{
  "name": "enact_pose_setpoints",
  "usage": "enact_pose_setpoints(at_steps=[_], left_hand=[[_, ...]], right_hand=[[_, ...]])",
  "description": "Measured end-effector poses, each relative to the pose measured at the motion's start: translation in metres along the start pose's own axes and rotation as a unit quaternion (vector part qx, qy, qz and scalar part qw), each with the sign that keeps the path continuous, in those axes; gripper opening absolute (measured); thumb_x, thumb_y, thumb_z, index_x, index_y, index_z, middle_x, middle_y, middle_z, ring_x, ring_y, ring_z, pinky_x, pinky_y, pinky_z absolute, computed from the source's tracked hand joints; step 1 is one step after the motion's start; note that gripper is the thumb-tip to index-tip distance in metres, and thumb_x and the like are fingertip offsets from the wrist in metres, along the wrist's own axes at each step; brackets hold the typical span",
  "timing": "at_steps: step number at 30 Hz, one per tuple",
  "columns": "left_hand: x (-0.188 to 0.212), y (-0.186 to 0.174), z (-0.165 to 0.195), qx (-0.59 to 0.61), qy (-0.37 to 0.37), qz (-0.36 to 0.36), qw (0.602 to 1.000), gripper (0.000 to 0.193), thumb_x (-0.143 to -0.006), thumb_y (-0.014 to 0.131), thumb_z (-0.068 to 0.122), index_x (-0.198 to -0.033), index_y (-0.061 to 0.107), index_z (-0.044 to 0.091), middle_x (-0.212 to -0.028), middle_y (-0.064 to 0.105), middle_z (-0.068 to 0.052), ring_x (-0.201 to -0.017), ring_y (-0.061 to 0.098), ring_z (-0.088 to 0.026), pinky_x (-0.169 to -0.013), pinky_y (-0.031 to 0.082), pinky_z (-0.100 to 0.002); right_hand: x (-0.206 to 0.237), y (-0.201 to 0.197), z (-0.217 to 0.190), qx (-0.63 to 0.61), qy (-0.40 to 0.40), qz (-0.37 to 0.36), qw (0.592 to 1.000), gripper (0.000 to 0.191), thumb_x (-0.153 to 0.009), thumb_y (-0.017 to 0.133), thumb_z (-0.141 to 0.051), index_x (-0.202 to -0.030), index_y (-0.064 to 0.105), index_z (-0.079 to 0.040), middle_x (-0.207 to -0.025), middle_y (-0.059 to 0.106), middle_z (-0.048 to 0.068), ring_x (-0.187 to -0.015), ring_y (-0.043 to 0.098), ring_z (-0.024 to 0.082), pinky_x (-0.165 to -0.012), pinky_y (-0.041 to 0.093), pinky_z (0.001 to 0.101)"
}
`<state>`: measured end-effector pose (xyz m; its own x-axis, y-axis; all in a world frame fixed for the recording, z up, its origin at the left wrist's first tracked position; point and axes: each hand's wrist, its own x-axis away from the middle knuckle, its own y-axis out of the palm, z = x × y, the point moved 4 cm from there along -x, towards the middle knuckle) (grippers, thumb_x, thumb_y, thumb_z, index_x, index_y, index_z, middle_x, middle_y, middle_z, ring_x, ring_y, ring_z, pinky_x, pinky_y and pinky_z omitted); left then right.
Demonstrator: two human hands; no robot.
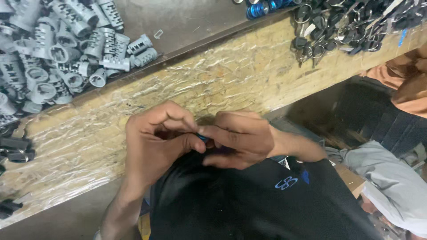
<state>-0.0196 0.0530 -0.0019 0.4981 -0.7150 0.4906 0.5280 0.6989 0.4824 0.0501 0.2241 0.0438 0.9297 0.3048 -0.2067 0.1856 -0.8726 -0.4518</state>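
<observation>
Shirt point(249, 204) lying at 6 | we are pinching blue part point(203, 137) between left hand point(153, 142) and right hand point(240, 140) | risking slipping, being tiny, mostly hidden.

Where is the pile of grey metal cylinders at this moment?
In the head view, the pile of grey metal cylinders lies at the upper left on the dark tray, beyond the wrapped bench edge and farther left than the left hand.

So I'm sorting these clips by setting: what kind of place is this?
Probably a small lock or key assembly workshop: a heap of grey slotted metal cylinders, a pile of black-headed keys on rings, and a worn bench edge wrapped in clear plastic.
</observation>
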Motion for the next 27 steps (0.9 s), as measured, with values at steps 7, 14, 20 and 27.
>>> enact_pose_setpoints(at_steps=[7, 14, 20, 27], left_hand=[[0.001, 0.029, -0.026, 0.042, 0.047, 0.001, 0.998, 0.016, -0.096, 0.074, 0.003, -0.111, 0.075, -0.004, -0.094, 0.072, -0.006, -0.083, 0.064, -0.009, -0.071, 0.051, -0.026], [-0.003, 0.043, -0.01, -0.353, 0.357, 0.191, 0.844, 0.016, -0.096, 0.078, 0.008, -0.108, 0.071, -0.001, -0.097, 0.067, -0.013, -0.082, 0.066, -0.024, -0.071, 0.052, -0.036], [0.0, 0.018, -0.037, -0.241, 0.245, 0.159, 0.926, 0.02, -0.093, 0.063, -0.012, -0.11, 0.07, -0.004, -0.099, 0.07, -0.014, -0.081, 0.074, -0.015, -0.067, 0.059, -0.026], [0.0, 0.004, -0.016, -0.149, 0.223, 0.149, 0.952, 0.021, -0.095, 0.068, -0.005, -0.113, 0.074, 0.002, -0.095, 0.07, -0.009, -0.074, 0.065, -0.013, -0.066, 0.05, -0.023]], right_hand=[[0.029, 0.011, 0.011, 0.233, -0.18, 0.066, 0.953, 0.035, -0.091, 0.083, 0.002, -0.114, 0.064, 0.018, -0.083, 0.065, 0.014, -0.068, 0.068, 0.021, -0.055, 0.055, 0.0338], [0.027, -0.046, 0.023, 0.163, -0.001, 0.099, 0.982, 0.018, -0.091, 0.067, -0.008, -0.101, 0.072, 0.006, -0.082, 0.072, 0.007, -0.057, 0.07, 0.017, -0.048, 0.052, 0.0284], [0.037, -0.08, 0.044, 0.544, 0.199, 0.127, 0.805, 0.027, -0.107, 0.078, -0.017, -0.116, 0.067, 0.007, -0.112, 0.062, 0.019, -0.096, 0.061, 0.033, -0.084, 0.051, 0.039], [0.039, -0.013, 0.028, -0.056, 0.317, 0.166, 0.932, 0.015, -0.106, 0.054, -0.003, -0.11, 0.063, 0.008, -0.108, 0.067, 0.021, -0.093, 0.065, 0.024, -0.082, 0.051, 0.0314]])
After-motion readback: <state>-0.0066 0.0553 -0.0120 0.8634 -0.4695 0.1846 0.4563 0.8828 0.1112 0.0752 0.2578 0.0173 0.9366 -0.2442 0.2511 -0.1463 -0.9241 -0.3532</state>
